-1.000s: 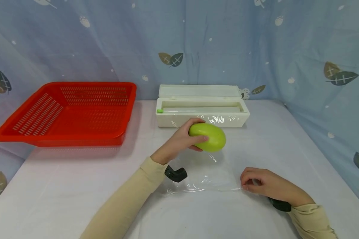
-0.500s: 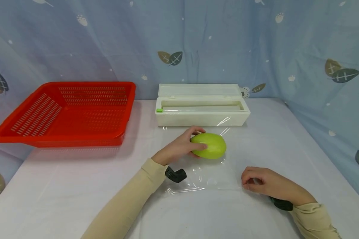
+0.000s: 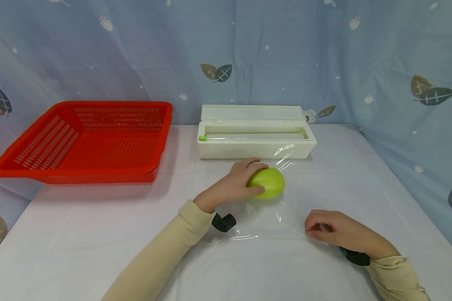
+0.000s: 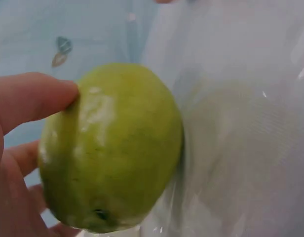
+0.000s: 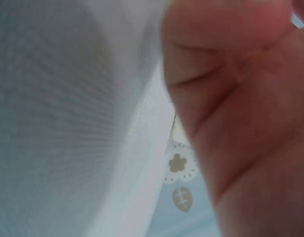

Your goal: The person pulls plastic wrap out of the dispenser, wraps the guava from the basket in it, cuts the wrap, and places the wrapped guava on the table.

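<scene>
A yellow-green mango (image 3: pixel 270 183) rests on a sheet of clear plastic wrap (image 3: pixel 263 225) in front of the white dispenser. My left hand (image 3: pixel 235 184) has its thumb and fingers round the mango's left side. Up close in the left wrist view, the mango (image 4: pixel 112 148) shows a dark stem scar, with the thumb on one side and other fingers partly hidden behind it. Nearer the front right, my right hand (image 3: pixel 335 228) pinches the near right corner of the wrap between thumb and curled fingers. The right wrist view shows mostly the palm (image 5: pixel 241 123).
Behind the mango stands a white wrap dispenser (image 3: pixel 256 149) with its lid up and a green slider (image 3: pixel 202 138) at the left end; the wrap runs out from it. A red plastic basket (image 3: pixel 98 172) stands at the left. A patterned blue curtain (image 3: pixel 286 50) closes off the back.
The left hand has brought the mango down onto the wrap, a little nearer the front. Its fingers have since shifted over the mango, which has turned slightly. The right hand stays at the wrap's corner.
</scene>
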A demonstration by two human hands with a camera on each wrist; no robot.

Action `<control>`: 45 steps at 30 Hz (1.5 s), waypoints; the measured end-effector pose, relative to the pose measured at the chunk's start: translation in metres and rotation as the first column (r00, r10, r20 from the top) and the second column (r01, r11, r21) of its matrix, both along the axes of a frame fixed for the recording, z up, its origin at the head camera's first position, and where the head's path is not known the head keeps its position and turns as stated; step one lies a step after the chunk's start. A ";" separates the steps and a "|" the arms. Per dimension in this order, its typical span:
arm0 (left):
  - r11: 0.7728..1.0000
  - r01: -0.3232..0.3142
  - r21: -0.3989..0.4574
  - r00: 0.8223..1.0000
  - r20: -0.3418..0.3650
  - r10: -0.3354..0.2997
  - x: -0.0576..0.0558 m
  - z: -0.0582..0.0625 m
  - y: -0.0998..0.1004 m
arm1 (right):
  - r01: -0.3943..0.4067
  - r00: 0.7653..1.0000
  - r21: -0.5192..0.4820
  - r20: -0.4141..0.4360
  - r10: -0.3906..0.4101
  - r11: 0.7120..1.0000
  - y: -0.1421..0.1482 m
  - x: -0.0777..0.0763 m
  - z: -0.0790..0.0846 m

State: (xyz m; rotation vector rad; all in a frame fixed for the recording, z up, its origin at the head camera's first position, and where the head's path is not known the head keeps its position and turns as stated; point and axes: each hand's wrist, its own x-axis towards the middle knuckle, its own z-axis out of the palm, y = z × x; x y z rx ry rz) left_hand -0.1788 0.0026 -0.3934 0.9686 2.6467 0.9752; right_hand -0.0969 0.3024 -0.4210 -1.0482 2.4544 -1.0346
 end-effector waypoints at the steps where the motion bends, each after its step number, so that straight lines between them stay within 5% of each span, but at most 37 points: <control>1: 1.000 0.010 -0.020 0.999 -0.042 -0.011 0.001 0.000 0.002 | 0.006 1.000 0.001 -0.016 -0.006 1.000 0.000 0.000 0.000; 4: 0.997 0.026 -0.072 0.986 -0.162 -0.037 0.006 0.001 0.006 | 0.028 0.998 -0.003 -0.057 -0.028 1.000 0.001 0.000 0.000; 7: 0.996 0.026 -0.091 0.978 -0.203 -0.044 0.010 0.004 0.006 | 0.050 0.994 -0.022 -0.097 -0.052 0.999 -0.002 0.000 0.005; 12: 0.995 0.029 -0.095 0.982 -0.182 -0.046 0.012 0.008 0.005 | 0.099 0.979 -0.059 -0.171 -0.107 0.993 -0.011 0.005 0.019; 23: 0.995 0.030 -0.095 0.987 -0.156 -0.045 0.012 0.011 0.001 | 0.173 0.954 -0.096 -0.233 -0.191 0.980 -0.006 0.002 0.019; 34: 0.995 0.048 -0.091 0.985 -0.162 -0.062 0.011 0.011 0.001 | 0.142 0.914 -0.218 -0.345 -0.212 0.966 -0.013 0.001 0.022; 45: 0.994 0.040 -0.099 0.987 -0.149 -0.054 0.012 0.012 0.000 | 0.122 0.877 -0.254 -0.425 -0.224 0.959 -0.023 -0.004 0.041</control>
